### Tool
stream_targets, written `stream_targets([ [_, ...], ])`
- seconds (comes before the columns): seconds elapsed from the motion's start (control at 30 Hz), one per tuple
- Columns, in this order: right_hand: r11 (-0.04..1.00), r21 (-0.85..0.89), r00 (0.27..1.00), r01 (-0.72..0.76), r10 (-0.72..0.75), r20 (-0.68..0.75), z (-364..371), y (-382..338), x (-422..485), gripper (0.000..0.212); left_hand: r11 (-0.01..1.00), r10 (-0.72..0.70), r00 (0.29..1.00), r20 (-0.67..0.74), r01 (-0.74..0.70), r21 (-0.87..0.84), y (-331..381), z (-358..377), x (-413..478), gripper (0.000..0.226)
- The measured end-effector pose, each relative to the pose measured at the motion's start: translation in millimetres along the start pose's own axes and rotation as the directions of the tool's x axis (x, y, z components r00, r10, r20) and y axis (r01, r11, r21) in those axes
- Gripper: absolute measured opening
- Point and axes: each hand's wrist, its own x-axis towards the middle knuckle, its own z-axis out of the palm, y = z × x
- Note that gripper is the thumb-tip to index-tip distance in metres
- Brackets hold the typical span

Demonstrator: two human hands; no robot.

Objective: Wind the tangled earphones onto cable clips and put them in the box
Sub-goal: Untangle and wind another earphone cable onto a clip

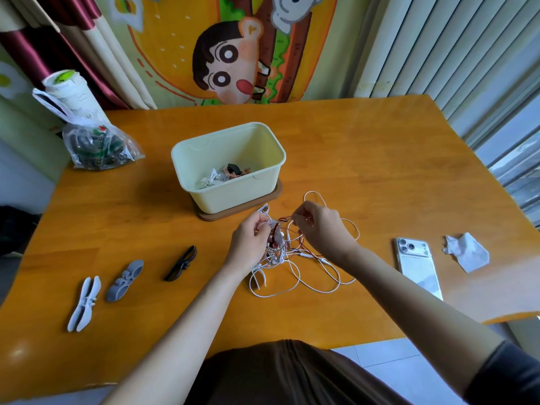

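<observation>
Pinching strands of the tangled earphones (276, 254), left grip (248, 238) and right grip (320, 226) held them apart, likely to free one cord.

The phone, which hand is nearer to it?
Right. The right hand pinches the earphones left of the phone; the left hand grips them farther left.

No readable text, brand or number anywhere. Green and red printing on the clear plastic bag (99, 147), too blurred to make out; reads as smudges of colour only. Faint dark marks on the white cup (76, 98) behind it, equally illegible at this size.
</observation>
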Motion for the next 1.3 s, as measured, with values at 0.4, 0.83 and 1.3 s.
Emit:
stream_targets([
  [0.4, 0.975, -0.103, 0.981, 0.196, -0.196, 0.005, 3, -14, -7, 0.016, 0.996, 0.031, 0.999, -0.039, -0.028, 0.086, 13, 4, -4, 0.015],
  [0.83, 0.965, -0.205, 0.967, 0.166, -0.200, -0.159, 6, -15, -10, 0.011, 0.996, 0.090, 0.990, -0.111, -0.090, 0.010, 4, -4, 0, 0.010],
  [1.3, 0.961, -0.227, 0.979, 0.156, -0.181, -0.092, 18, -20, -12, 0.015, 0.986, -0.050, 0.998, 0.039, 0.056, -0.159, 18, 8, 1, 0.010],
])
